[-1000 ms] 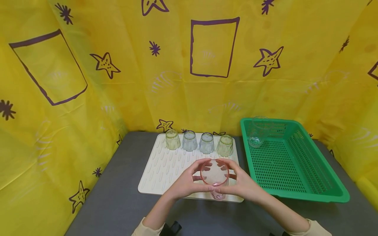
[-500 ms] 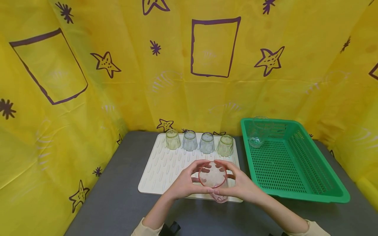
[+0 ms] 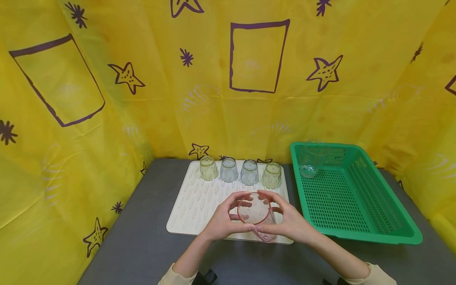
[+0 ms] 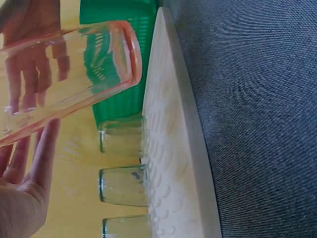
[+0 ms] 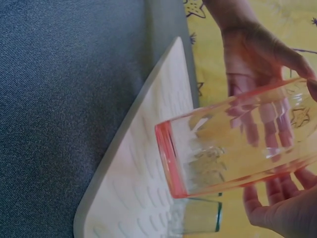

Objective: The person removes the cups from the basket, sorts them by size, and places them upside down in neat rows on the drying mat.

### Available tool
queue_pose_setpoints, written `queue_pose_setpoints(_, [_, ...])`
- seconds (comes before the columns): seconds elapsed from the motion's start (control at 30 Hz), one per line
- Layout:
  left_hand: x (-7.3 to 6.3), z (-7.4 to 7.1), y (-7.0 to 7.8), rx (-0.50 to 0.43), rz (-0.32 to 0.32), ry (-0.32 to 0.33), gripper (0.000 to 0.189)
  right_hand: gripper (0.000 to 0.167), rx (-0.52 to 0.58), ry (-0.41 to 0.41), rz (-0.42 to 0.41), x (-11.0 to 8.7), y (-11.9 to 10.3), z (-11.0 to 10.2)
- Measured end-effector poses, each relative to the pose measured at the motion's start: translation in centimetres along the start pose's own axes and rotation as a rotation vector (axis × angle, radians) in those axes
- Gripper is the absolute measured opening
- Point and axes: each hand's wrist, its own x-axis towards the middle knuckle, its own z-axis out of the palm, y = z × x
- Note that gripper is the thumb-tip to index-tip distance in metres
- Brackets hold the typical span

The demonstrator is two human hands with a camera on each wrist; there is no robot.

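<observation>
Between both hands, over the near right corner of the white ridged mat, a tall clear pink drinking glass is held, mouth up and tilted. My left hand grips its left side and my right hand its right, thumbs meeting at the front below the rim. In the left wrist view the thick base of the glass points toward the mat, and the left hand's fingers lie along the wall. The right wrist view shows the reddish base and the right hand curved around the side.
Along the mat's far edge stand several short tinted glasses, including a yellow-green glass and a blue glass. To the right sits a green perforated basket with a clear glass in its back left corner. Yellow printed cloth encloses the dark table.
The pink glass's rim has shifted slightly left while its base has moved slightly right, so it leans more. Both hands keep their grip. The other glasses and basket stay put.
</observation>
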Motion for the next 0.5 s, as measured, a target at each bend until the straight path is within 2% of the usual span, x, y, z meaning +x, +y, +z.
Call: queue_pose_setpoints(0.5, [-0.1, 0.09, -0.92, -0.186, 0.063, 0.035, 0.07, 0.074, 0.033, 0.045, -0.043, 0.2, 0.71, -0.65])
